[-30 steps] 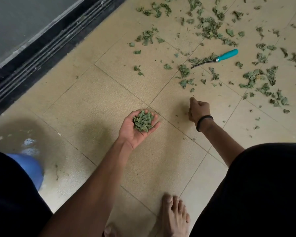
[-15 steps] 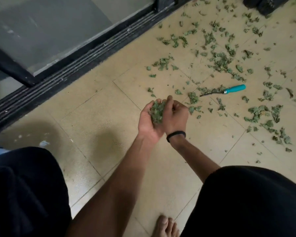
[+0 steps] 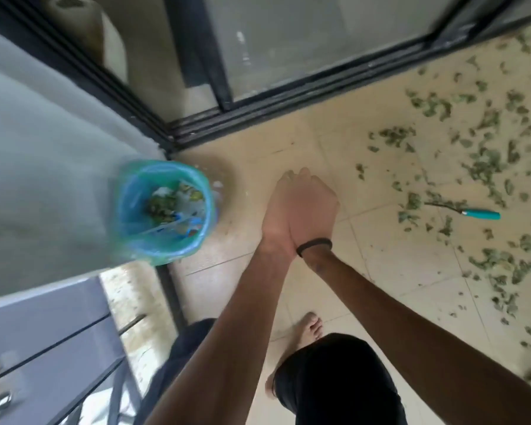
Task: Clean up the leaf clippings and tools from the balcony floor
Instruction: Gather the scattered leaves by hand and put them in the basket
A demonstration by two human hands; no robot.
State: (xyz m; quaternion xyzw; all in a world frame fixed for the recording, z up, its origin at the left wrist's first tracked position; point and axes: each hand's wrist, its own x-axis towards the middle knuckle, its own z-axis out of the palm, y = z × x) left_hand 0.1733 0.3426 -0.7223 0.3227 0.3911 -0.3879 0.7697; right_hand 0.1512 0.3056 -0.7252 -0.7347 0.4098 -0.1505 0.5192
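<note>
Blue-lined bin [image 3: 163,210] left of hands, green scraps inside. Left hand [image 3: 278,210] and right hand [image 3: 314,207] pressed together, cupped; contents hidden. Leaf clippings [image 3: 485,167] and teal-handled tool [image 3: 480,214] on floor [image 3: 380,262], right of hands.

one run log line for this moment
phase: carry to bin | left hand: cupped | right hand: covers it | bin: not reached | tool: on floor

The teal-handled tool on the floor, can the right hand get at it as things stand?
Probably not yet: the right hand is cupped against the left hand, apparently occupied. The teal-handled tool lies uncovered among green leaf clippings on the cream tiled floor.
</note>
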